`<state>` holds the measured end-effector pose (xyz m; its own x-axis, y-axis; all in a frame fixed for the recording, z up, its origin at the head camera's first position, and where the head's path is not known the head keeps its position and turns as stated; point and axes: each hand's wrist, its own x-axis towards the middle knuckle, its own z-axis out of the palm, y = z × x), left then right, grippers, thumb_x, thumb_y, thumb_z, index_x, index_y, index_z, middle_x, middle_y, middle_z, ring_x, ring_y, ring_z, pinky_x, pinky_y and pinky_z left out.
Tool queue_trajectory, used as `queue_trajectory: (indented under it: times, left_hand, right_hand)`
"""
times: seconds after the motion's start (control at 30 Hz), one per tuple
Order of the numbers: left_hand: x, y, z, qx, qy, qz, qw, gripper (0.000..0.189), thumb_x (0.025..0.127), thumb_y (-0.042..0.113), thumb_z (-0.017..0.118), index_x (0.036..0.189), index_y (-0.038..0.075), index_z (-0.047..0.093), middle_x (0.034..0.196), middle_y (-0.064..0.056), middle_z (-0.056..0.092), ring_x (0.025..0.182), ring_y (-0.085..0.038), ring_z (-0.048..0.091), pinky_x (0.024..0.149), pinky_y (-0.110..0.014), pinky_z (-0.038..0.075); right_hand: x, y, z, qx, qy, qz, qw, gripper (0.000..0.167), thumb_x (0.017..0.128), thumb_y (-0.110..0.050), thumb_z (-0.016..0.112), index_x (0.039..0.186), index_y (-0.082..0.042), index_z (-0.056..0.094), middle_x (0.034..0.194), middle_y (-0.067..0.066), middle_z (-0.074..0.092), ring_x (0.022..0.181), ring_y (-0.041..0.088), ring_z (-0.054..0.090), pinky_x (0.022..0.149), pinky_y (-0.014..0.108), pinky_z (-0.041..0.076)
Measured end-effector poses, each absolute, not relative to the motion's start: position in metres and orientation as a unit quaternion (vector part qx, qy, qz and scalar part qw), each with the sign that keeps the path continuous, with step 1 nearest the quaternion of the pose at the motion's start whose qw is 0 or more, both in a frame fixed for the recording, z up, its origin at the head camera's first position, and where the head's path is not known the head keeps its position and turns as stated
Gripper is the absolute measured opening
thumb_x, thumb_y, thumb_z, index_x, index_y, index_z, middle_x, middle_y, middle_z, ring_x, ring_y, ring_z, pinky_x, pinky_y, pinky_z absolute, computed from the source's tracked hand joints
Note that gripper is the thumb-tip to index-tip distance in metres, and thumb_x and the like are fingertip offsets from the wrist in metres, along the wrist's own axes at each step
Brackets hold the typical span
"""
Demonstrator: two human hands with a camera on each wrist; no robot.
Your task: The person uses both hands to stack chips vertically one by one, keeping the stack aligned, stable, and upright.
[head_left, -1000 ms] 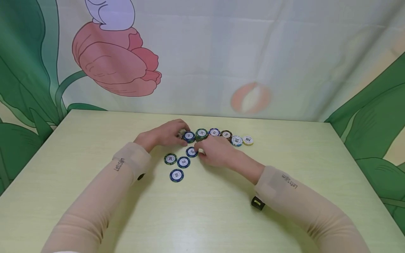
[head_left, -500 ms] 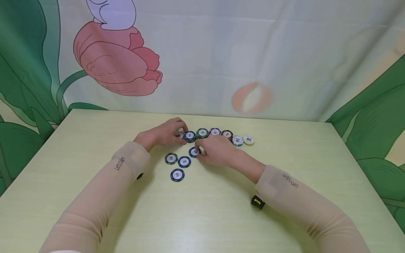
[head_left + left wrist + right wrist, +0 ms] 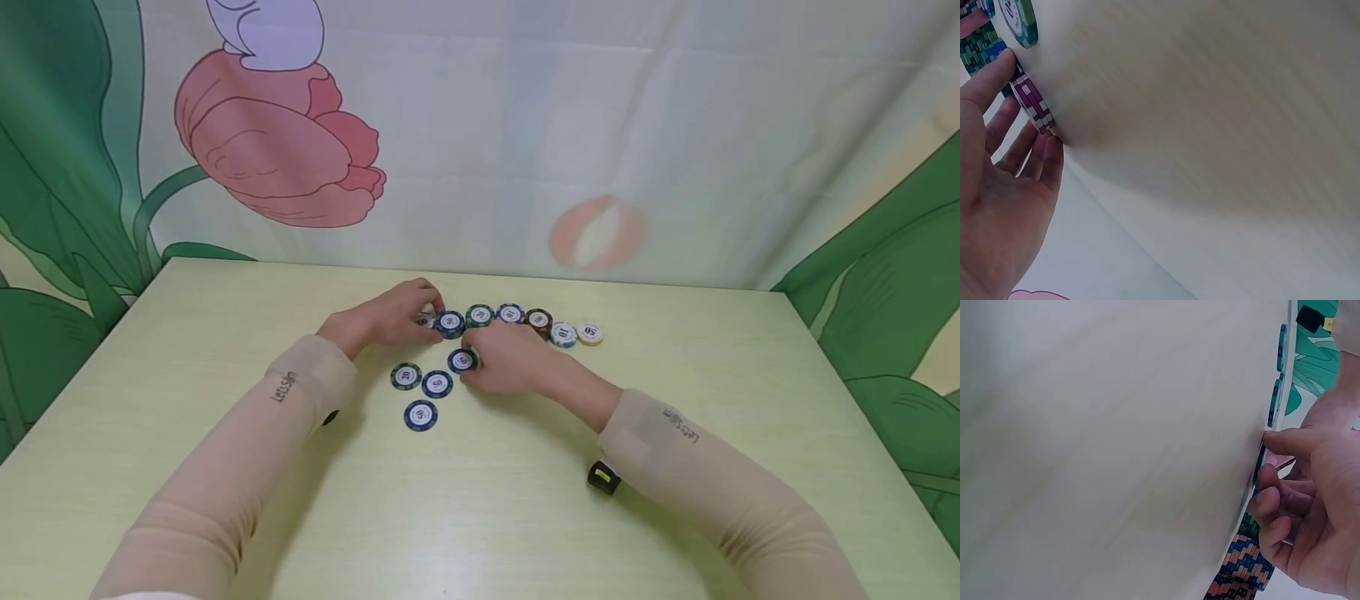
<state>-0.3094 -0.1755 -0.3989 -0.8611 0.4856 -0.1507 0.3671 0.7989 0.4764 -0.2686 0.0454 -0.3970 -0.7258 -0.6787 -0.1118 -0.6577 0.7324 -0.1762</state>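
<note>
My left hand is at the left end of a row of poker chip stacks. Its thumb and fingers curl round a blue chip stack and the purple-and-white chips beside it, which the head view shows only in part. Just in front, my right hand pinches the edge of a flat blue poker chip at the table surface. In the right wrist view, the thumb and index finger are at this chip's edge, and the other fingers are bent.
Rightward along the row are green, purple-edged, dark, light-blue and yellow stacks. Nearer lie a loose green chip and two blue chips. A printed curtain hangs behind the table.
The blue chip at my right hand has slid slightly right, and the right fingers have shifted to its edge. My left hand has stayed round the stacks.
</note>
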Motion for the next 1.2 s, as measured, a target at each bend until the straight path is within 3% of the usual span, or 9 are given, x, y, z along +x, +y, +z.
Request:
queue_trajectory:
  times: [0.63, 1.2]
  left_hand:
    - [-0.309, -0.175, -0.4, 0.233, 0.939, 0.22, 0.124, 0.031, 0.095, 0.019, 0.075, 0.12, 0.005, 0.063, 0.143, -0.017, 0.049, 0.126, -0.032, 0.046, 0.113, -0.046, 0.036]
    - [-0.307, -0.175, -0.403, 0.232, 0.939, 0.226, 0.114, 0.03, 0.095, 0.017, 0.075, 0.12, 0.003, 0.064, 0.142, -0.018, 0.051, 0.127, -0.033, 0.047, 0.114, -0.045, 0.036]
  right_hand:
    - [-0.27, 0.039, -0.397, -0.348, 0.931, -0.064, 0.093, 0.03, 0.086, -0.034, 0.076, 0.104, -0.011, 0.067, 0.082, -0.003, 0.064, 0.071, 0.015, 0.059, 0.054, 0.032, 0.047]
    - [-0.277, 0.032, -0.394, -0.347, 0.935, -0.072, 0.009, 0.035, 0.089, -0.035, 0.071, 0.11, -0.008, 0.065, 0.083, -0.001, 0.065, 0.069, 0.017, 0.061, 0.06, 0.034, 0.05]
